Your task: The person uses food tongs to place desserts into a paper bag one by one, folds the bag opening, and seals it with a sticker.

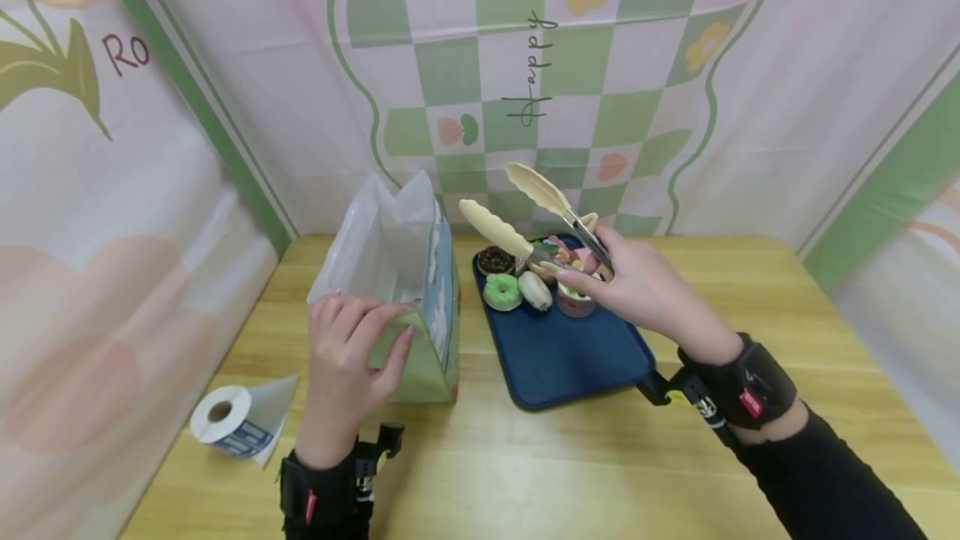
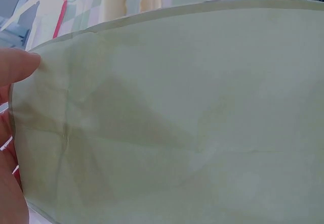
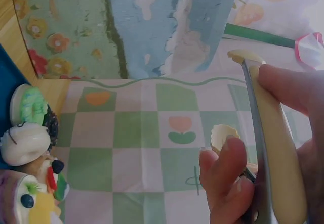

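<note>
My left hand [image 1: 356, 348] pinches the near rim of a paper bag [image 1: 420, 365], thumb outside and fingers over the edge. White lining stands up from the bag's open mouth; in the left wrist view the bag's plain green side [image 2: 177, 113] fills most of the picture. In my right hand [image 1: 645, 282] are tongs [image 1: 498, 227] with cream scalloped tips and metal arms. The tips are spread apart above the tray with nothing between them. Below lie a green donut [image 1: 502, 292], a white donut [image 1: 535, 291], a chocolate donut [image 1: 496, 261] and a small cake [image 1: 576, 300].
The dark blue tray [image 1: 577, 365] lies right of the bag on the wooden table [image 1: 480, 473], its pastries gathered at the far end. A label roll [image 1: 228, 419] sits at the table's left edge. Printed cloth [image 1: 517, 65] hangs behind the table.
</note>
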Demonstrator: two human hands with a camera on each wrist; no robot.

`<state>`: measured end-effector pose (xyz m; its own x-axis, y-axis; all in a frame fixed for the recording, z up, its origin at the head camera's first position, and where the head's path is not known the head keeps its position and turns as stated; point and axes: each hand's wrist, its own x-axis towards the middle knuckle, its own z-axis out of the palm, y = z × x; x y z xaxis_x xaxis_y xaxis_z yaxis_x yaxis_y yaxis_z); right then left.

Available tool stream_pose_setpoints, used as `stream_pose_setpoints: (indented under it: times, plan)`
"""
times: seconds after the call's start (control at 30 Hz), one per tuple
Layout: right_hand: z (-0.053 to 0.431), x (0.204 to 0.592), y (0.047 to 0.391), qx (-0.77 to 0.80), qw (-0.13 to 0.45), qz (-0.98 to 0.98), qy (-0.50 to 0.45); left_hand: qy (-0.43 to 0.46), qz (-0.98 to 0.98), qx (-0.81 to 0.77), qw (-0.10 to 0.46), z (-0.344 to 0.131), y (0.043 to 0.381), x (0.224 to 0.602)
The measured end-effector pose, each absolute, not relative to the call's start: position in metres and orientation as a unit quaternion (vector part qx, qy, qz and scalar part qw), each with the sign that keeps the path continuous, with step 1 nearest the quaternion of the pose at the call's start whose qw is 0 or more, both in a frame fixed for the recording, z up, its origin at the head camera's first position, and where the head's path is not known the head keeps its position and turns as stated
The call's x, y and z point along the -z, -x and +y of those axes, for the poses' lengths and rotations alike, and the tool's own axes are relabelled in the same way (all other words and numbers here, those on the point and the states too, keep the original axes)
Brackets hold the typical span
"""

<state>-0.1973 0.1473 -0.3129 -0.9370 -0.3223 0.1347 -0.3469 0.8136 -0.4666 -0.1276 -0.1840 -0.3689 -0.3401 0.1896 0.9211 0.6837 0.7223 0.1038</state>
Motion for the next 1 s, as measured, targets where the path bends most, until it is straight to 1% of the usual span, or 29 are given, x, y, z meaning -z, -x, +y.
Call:
stream_pose_setpoints:
  times: [0.5,0.77,1.0]
  plan:
    - [0.167,0.346,0.198,-0.244,0.005,-0.960,-0.139,0.277,-0.782,0.248,0.500,-0.184,0.128,0.370]
    - [0.179,0.367,0.197,-0.237,-0.038,-0.965,-0.104,0.277,-0.782,0.248,0.500,-0.183,0.127,0.371]
    - [0.191,0.387,0.195,-0.243,-0.045,-0.965,-0.088,0.280,-0.777,0.247,0.507,-0.183,0.128,0.371]
